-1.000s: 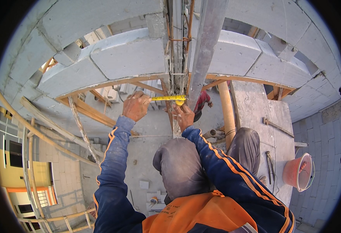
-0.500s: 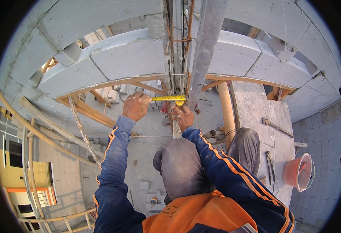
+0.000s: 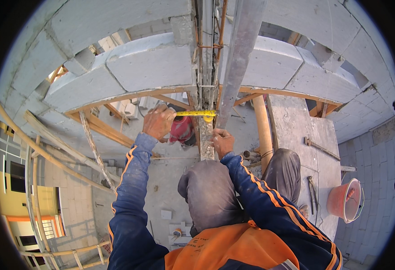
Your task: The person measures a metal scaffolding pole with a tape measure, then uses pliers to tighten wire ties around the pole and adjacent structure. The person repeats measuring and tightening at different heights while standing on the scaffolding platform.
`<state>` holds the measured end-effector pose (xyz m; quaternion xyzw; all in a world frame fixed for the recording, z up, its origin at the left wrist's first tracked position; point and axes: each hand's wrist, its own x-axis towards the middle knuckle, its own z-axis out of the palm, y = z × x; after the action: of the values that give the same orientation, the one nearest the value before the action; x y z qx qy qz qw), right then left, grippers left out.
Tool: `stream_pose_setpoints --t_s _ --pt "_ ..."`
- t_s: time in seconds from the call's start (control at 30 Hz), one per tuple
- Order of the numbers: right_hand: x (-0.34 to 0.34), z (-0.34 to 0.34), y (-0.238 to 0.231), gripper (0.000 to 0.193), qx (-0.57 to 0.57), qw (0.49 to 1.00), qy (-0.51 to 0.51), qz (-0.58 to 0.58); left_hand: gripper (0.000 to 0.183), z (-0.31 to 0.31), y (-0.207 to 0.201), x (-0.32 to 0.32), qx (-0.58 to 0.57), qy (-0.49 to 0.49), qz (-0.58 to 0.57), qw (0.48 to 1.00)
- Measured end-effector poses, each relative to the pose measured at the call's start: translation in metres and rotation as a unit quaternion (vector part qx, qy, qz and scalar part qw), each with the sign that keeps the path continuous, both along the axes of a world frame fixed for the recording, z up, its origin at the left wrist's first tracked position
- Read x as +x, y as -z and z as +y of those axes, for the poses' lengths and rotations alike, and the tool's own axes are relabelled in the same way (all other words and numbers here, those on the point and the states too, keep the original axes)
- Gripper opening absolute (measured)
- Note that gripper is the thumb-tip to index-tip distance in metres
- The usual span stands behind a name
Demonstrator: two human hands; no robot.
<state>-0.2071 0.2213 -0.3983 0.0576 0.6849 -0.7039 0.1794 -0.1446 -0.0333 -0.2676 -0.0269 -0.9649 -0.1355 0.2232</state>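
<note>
My left hand (image 3: 159, 121) is closed around a tape measure, its case hidden in the fist. The yellow tape blade (image 3: 193, 113) runs out to the right across the steel bars of a narrow column, its end near the metal channel. My right hand (image 3: 223, 141) is below the blade's end, off the tape, at the right edge of a rough concrete strip (image 3: 206, 139). Its fingers are curled together; what they hold, if anything, is hidden. Upright reinforcing bars (image 3: 218, 45) and a long grey metal channel (image 3: 238, 58) rise ahead of my hands.
Pale block walls (image 3: 152, 67) flank the column above timber frames. On the right, a plank platform (image 3: 292, 121) carries a hammer (image 3: 322, 147), pliers-like tool (image 3: 313, 193) and red bucket (image 3: 344, 200). Below, a person in red (image 3: 181, 130) is partly visible. Bamboo poles (image 3: 53, 144) stand left.
My right hand has left the tape's end and moved down and slightly right. The left hand and blade stay nearly still. The person in red below shows more between my hands.
</note>
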Motion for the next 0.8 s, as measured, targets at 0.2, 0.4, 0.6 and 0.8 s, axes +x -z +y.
stream_pose_setpoints --t_s 0.2,0.4,0.6,0.8 --pt "-0.002 0.024 -0.027 0.057 0.191 0.966 0.015 0.173 0.018 0.002 -0.003 0.001 -0.014 -0.005 -0.016 1.000" --pt "-0.038 0.034 -0.068 0.093 0.153 0.916 -0.076 0.362 0.019 0.000 -0.003 0.001 -0.015 -0.002 -0.010 1.000" --pt "-0.084 0.034 -0.099 0.093 0.143 0.876 -0.281 0.365 0.020 -0.001 -0.001 -0.001 -0.012 -0.002 -0.014 1.000" --pt "-0.094 0.029 -0.091 0.104 0.090 0.896 -0.309 0.307 0.019 -0.004 0.003 -0.004 -0.009 0.010 0.002 1.000"
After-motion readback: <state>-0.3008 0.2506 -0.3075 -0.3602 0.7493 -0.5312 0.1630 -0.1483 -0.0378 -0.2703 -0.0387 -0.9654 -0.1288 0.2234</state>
